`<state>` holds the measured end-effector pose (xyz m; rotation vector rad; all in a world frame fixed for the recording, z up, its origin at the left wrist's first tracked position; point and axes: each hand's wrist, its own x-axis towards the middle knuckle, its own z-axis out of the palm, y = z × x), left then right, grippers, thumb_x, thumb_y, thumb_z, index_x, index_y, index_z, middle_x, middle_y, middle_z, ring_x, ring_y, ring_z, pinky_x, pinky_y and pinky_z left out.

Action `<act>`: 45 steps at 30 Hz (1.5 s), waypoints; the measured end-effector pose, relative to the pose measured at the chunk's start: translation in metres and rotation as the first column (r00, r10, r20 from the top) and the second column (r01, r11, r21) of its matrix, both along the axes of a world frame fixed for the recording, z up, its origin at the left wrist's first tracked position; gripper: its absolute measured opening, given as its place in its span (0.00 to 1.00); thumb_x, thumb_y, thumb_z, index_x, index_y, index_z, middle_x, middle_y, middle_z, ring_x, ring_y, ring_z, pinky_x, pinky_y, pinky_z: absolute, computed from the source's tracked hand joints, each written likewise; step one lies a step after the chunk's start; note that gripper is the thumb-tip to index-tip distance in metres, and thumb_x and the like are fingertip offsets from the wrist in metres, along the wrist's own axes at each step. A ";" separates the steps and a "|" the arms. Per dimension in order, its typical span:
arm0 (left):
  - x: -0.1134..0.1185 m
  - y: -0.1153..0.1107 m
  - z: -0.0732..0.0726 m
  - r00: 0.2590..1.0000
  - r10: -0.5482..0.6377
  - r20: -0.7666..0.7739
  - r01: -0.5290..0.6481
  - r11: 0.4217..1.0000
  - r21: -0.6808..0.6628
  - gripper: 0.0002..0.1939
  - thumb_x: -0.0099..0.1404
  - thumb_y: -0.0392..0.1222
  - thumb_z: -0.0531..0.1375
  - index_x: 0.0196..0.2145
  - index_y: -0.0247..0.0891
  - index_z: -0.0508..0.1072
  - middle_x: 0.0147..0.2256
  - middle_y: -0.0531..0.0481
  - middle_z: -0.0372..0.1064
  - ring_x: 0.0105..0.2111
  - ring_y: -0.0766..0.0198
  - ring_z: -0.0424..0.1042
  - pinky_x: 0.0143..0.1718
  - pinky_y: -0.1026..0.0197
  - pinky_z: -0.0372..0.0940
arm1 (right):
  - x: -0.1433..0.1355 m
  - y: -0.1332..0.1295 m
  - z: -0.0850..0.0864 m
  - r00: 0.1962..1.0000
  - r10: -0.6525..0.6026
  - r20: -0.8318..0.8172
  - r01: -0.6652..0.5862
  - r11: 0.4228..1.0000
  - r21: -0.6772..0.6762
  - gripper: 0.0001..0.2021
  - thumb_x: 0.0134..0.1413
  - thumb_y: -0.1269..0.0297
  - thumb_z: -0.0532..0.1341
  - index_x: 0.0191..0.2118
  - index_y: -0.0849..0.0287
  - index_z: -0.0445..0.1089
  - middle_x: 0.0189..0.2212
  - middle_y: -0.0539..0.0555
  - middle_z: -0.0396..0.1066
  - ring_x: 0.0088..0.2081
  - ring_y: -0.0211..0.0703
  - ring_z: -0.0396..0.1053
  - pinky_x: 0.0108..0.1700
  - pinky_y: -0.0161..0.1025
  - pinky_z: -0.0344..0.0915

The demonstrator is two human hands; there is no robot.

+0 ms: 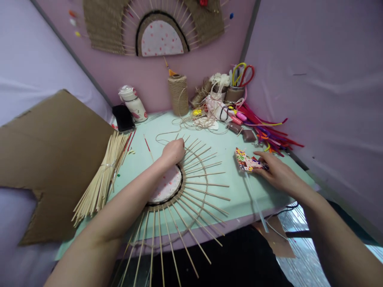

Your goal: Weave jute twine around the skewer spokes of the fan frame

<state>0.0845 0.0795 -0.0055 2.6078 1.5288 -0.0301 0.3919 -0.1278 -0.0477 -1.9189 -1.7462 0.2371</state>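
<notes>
Here, right hand (278, 172) around a patterned glue gun (247, 161), left hand (174, 151), well apart, closed over the stick wheel (170, 186), contents unclear.

Lighting overall: soft, fairly even, kinda dim tbh, w/ pinkish-lilac cast
Left wall (18, 59): palest near top, light prob from above / that side
Right wall (323, 59): greyer, duller, soft fold shadows
Surface (221, 137): diffuse light, low-contrast shadows, esp. nr front edge
Floor (299, 217): bluish-white glare, bits blown out
Black cloth (239, 255): v. underexposed, detail mostly gone
Forearms (119, 207): wide-angle stretch twd edges, right one darker
Sticks (206, 185): bit soft, readable tho
Wall fan (104, 28): slightly mushy, cut by frame
</notes>
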 end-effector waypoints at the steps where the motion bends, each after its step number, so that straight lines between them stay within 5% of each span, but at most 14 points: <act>1: 0.001 -0.001 0.000 1.000 0.014 -0.002 -0.014 1.000 0.000 0.13 0.61 0.35 0.55 0.43 0.38 0.73 0.41 0.40 0.77 0.43 0.51 0.75 0.40 0.56 0.68 | -0.002 -0.001 0.006 0.998 -0.005 -0.064 0.007 1.000 0.017 0.26 0.58 0.48 0.56 0.56 0.59 0.65 0.48 0.66 0.73 0.46 0.59 0.73 0.48 0.54 0.69; 5: 0.002 -0.005 0.003 0.999 0.045 0.003 -0.045 0.999 0.001 0.15 0.59 0.33 0.55 0.44 0.37 0.72 0.41 0.39 0.77 0.42 0.51 0.76 0.40 0.55 0.68 | -0.016 -0.001 0.025 0.907 -0.029 -0.421 0.059 0.997 0.058 0.23 0.58 0.46 0.58 0.54 0.55 0.65 0.41 0.59 0.74 0.38 0.50 0.73 0.37 0.44 0.71; 10: -0.001 -0.009 0.013 0.998 0.034 0.056 -0.035 0.999 0.022 0.14 0.57 0.33 0.56 0.42 0.39 0.73 0.39 0.44 0.78 0.42 0.55 0.76 0.41 0.58 0.68 | -0.044 0.014 0.031 0.572 -0.016 -0.820 0.074 0.997 0.032 0.18 0.54 0.44 0.60 0.36 0.55 0.66 0.28 0.51 0.68 0.28 0.41 0.66 0.27 0.37 0.65; 16: -0.013 -0.017 0.035 0.992 0.008 0.124 -0.019 0.996 0.083 0.15 0.60 0.34 0.54 0.43 0.40 0.74 0.39 0.47 0.78 0.42 0.56 0.76 0.44 0.58 0.67 | -0.057 0.056 0.040 0.360 0.020 -0.933 0.006 1.000 0.023 0.16 0.44 0.51 0.68 0.32 0.57 0.67 0.24 0.47 0.61 0.22 0.33 0.57 0.21 0.32 0.55; 20: -0.014 -0.023 0.042 0.993 -0.004 0.118 -0.011 0.992 0.125 0.17 0.60 0.33 0.53 0.43 0.38 0.77 0.41 0.46 0.78 0.44 0.55 0.75 0.46 0.57 0.67 | -0.053 0.097 0.046 0.270 -0.105 -0.957 0.010 0.994 -0.106 0.15 0.43 0.58 0.70 0.34 0.58 0.68 0.21 0.45 0.60 0.20 0.30 0.54 0.18 0.28 0.50; 24: -0.009 -0.022 0.033 0.997 -0.051 0.064 0.043 0.992 0.123 0.18 0.60 0.32 0.53 0.44 0.37 0.77 0.42 0.43 0.78 0.45 0.54 0.75 0.46 0.57 0.67 | -0.053 0.131 0.058 0.364 -0.201 -0.910 -0.036 0.973 -0.229 0.13 0.43 0.62 0.70 0.30 0.58 0.66 0.20 0.46 0.62 0.19 0.30 0.55 0.16 0.27 0.49; 30: -0.008 -0.015 0.009 0.995 -0.092 0.035 0.090 0.995 0.045 0.18 0.60 0.33 0.54 0.44 0.38 0.78 0.42 0.43 0.77 0.45 0.55 0.75 0.45 0.58 0.67 | -0.058 0.159 0.086 0.667 -0.062 -0.742 -0.308 0.884 -0.351 0.12 0.43 0.59 0.72 0.28 0.60 0.71 0.20 0.49 0.62 0.20 0.31 0.55 0.15 0.27 0.48; 33: -0.012 -0.008 0.008 0.989 -0.130 0.069 0.129 0.991 0.015 0.17 0.61 0.35 0.54 0.44 0.37 0.77 0.42 0.43 0.76 0.44 0.55 0.74 0.46 0.57 0.67 | -0.064 0.167 0.090 0.741 -0.038 -0.670 -0.351 0.830 -0.435 0.14 0.41 0.56 0.73 0.24 0.58 0.70 0.18 0.48 0.60 0.20 0.31 0.53 0.15 0.28 0.47; 38: -0.020 0.007 0.014 0.975 -0.161 0.151 0.164 0.987 -0.004 0.15 0.62 0.38 0.55 0.44 0.36 0.77 0.42 0.42 0.73 0.45 0.54 0.72 0.49 0.56 0.65 | -0.071 0.166 0.092 0.706 -0.081 -0.703 -0.374 0.801 -0.467 0.15 0.42 0.56 0.73 0.27 0.60 0.70 0.20 0.47 0.60 0.20 0.29 0.52 0.17 0.28 0.47; 42: -0.027 0.003 0.017 0.975 -0.159 0.155 0.170 0.984 -0.061 0.13 0.63 0.40 0.56 0.42 0.36 0.77 0.41 0.42 0.71 0.46 0.53 0.71 0.50 0.55 0.64 | -0.070 0.159 0.092 0.659 -0.147 -0.737 -0.293 0.853 -0.432 0.15 0.45 0.56 0.72 0.29 0.62 0.70 0.21 0.48 0.60 0.21 0.29 0.53 0.17 0.28 0.46; 45: -0.034 -0.012 0.017 0.994 -0.057 0.097 0.067 0.992 -0.107 0.13 0.64 0.41 0.56 0.43 0.36 0.76 0.42 0.40 0.70 0.47 0.50 0.71 0.50 0.53 0.63 | -0.065 0.149 0.086 0.637 -0.182 -0.749 -0.213 0.893 -0.397 0.16 0.45 0.55 0.71 0.30 0.63 0.71 0.23 0.50 0.62 0.22 0.30 0.55 0.17 0.28 0.48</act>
